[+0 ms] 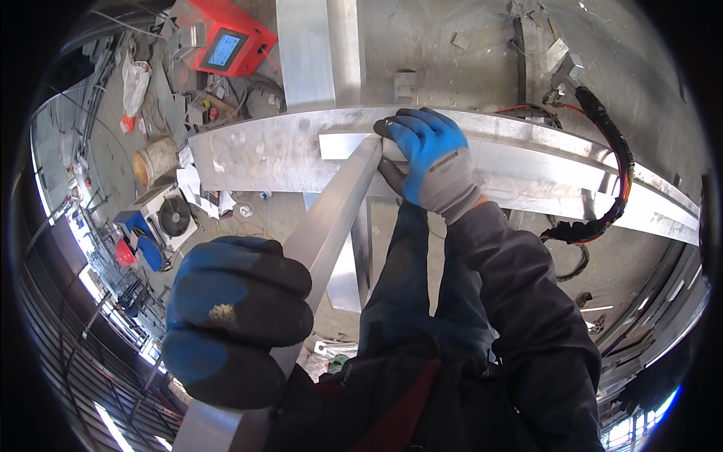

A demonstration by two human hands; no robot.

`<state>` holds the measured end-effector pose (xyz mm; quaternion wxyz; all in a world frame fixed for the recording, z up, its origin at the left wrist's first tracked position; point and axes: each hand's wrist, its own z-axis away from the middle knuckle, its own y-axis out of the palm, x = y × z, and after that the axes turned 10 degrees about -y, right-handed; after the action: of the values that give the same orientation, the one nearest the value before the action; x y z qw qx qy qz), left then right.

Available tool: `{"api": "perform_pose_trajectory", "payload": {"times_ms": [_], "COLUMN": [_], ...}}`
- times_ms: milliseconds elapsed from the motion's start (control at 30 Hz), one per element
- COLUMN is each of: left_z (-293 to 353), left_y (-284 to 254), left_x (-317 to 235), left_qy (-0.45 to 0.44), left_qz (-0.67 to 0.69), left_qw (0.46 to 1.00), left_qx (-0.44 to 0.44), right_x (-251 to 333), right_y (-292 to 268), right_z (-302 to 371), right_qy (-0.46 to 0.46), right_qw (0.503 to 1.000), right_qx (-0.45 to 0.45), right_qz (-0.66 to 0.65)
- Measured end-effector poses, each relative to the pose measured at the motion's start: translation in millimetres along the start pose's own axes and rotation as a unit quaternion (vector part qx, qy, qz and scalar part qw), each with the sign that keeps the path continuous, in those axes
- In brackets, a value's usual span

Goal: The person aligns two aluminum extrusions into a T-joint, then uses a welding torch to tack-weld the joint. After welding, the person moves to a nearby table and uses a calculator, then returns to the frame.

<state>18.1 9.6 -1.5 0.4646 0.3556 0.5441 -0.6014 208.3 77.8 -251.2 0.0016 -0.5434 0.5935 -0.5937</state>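
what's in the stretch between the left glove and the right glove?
In the head view, a long metal tube spans it, running from the left hand up to beside the right hand.

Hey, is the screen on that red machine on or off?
On: the screen on the red machine shows a lit, pale-blue display inside its dark frame.

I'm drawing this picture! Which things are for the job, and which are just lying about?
Seemingly for the job:
left hand, gripping the long metal tube
right hand, at its far end
short metal bar
wide metal beam

Probably just lying about:
red machine with screen
fan unit
white bag
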Motion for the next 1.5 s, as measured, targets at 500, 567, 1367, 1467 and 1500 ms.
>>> {"api": "perform_pose_trajectory", "payload": {"times_ms": [500, 567, 1367, 1467, 1500], "left_z": [2, 5, -5, -16, -20], "left_y": [-9, -9, -92, -106, -111], "left_x": [17, 24, 80, 80, 81], "left_qy": [0.095, 0.116, 0.190, 0.218, 0.235], "left_qz": [-0.009, 0.024, 0.063, -0.045, -0.061], "left_qw": [0.995, 0.993, 0.976, 0.970, 0.965], "left_qx": [0.021, 0.008, 0.090, 0.093, 0.100], "right_x": [1, 0, -3, -1, -1], "right_y": [0, 2, 10, 12, 12], "right_z": [4, 6, 19, 18, 19], "right_qy": [0.001, -0.002, 0.012, 0.010, 0.010], "right_qw": [1.000, 1.000, 0.992, 0.990, 0.990], "right_qx": [0.010, 0.013, 0.094, 0.087, 0.084], "right_qz": [-0.009, -0.001, 0.089, 0.107, 0.112]}}
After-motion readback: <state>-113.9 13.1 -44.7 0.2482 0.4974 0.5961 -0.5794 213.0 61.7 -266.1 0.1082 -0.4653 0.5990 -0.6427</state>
